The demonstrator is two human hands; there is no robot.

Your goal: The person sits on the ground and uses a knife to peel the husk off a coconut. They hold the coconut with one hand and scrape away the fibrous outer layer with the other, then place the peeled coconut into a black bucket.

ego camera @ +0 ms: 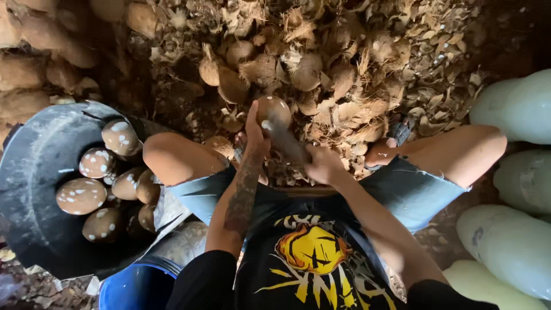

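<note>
Black tub (34, 172) at 9 o'clock is loaded with peeled brown coconuts (80, 196), white-flecked. A blue bucket (135, 284) sits at 7. Left hand (256, 138) is wrapped around a round brown coconut (273, 111) with one white nick — held just above centre, between the knees; no clear long axis. Right hand (322, 165) is clenched on a blurred blade (288, 143), long axis running 10-to-4, tip at the coconut. Husk pile (344, 63) at 12 — pale green sacks (511, 241) at 3.

The dirt ground (505, 34) carries a heap of coconut husk scraps (356, 63), a black tub (34, 172), a blue bucket (135, 287) and pale green sacks (511, 241).
</note>
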